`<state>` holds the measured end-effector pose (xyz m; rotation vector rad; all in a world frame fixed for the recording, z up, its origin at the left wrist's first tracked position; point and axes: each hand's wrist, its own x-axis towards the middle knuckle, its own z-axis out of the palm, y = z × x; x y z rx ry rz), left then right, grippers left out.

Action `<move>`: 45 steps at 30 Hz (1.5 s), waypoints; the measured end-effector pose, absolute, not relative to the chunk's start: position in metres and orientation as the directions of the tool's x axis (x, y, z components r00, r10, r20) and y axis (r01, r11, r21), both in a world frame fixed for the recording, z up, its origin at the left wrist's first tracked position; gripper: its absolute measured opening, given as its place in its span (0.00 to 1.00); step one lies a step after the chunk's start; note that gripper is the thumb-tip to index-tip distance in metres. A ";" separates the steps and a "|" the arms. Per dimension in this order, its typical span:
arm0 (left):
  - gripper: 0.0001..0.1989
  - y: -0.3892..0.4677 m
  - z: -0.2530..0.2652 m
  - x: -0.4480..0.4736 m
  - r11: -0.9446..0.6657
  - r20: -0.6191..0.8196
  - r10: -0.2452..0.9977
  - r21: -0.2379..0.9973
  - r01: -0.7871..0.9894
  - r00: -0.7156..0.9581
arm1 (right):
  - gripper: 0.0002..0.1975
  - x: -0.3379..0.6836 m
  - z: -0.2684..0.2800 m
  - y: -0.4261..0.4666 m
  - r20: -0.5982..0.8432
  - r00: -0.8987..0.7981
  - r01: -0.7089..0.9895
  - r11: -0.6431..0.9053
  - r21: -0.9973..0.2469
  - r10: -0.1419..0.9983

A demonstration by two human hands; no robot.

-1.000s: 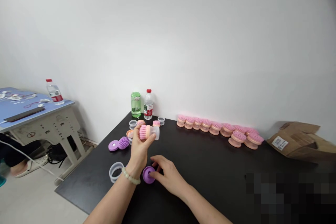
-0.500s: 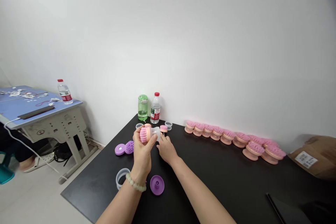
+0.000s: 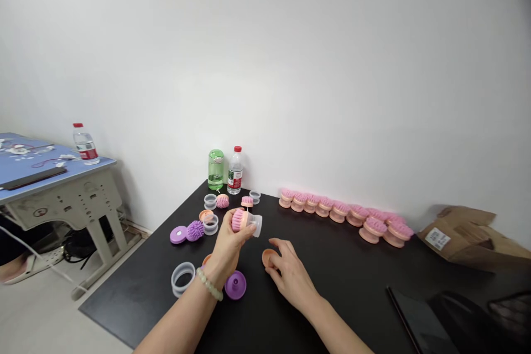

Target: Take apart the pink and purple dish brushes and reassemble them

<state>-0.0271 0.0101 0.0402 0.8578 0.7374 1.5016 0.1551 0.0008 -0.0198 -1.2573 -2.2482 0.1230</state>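
Note:
My left hand (image 3: 230, 243) is closed round a small scrub brush (image 3: 239, 220) with pink bristles and a peach body, tilted on its side above the table. A clear ring (image 3: 255, 225) sits at the brush's right end, by my thumb. My right hand (image 3: 292, 272) has its fingers apart at a round peach cap (image 3: 267, 257), and its thumb and a fingertip reach the cap's edge. A purple disc with a central stem (image 3: 235, 286) lies below my left hand. Left of that hand are a clear ring (image 3: 211, 225) and a purple bristle head (image 3: 194, 230).
Pink brushes (image 3: 339, 210) line the wall on the black table (image 3: 136, 293). A green bottle (image 3: 215, 170) and a water bottle (image 3: 235, 171) stand at the back corner. A brown paper bag (image 3: 460, 238) and a dark flat object (image 3: 427, 318) lie right. A blue-topped desk (image 3: 50, 168) stands left.
My right hand has drawn back from the small pink brush at the rear to the peach cap. The left hand still holds its brush. The view has turned slightly right.

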 end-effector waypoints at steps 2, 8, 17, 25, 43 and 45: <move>0.31 0.007 0.037 -0.021 0.017 0.043 0.995 0.827 -0.562 0.093 | 0.10 0.174 -0.019 -0.015 0.424 -0.365 0.716 0.541 -0.442 0.829; 0.31 0.001 0.021 -0.007 0.069 0.038 0.970 0.906 -0.417 0.242 | 0.07 0.199 0.004 -0.041 0.393 -0.271 0.647 0.469 -0.601 0.878; 0.26 -0.005 0.015 0.000 -0.116 0.115 0.926 0.993 -0.020 0.360 | 0.22 0.195 0.009 -0.048 0.400 -0.118 0.584 0.389 -0.712 0.909; 0.27 -0.014 0.021 0.004 -0.016 0.097 0.920 0.978 -0.210 0.381 | 0.32 0.192 0.003 -0.048 0.476 -0.023 0.383 0.448 -0.808 0.879; 0.27 -0.021 0.025 0.010 0.022 0.109 0.922 0.942 -0.334 0.370 | 0.22 0.194 0.009 -0.052 0.558 -0.077 0.486 0.520 -0.703 0.826; 0.27 -0.021 0.025 0.009 0.020 0.111 0.920 0.945 -0.326 0.377 | 0.21 0.194 0.010 -0.052 0.583 -0.086 0.492 0.543 -0.681 0.808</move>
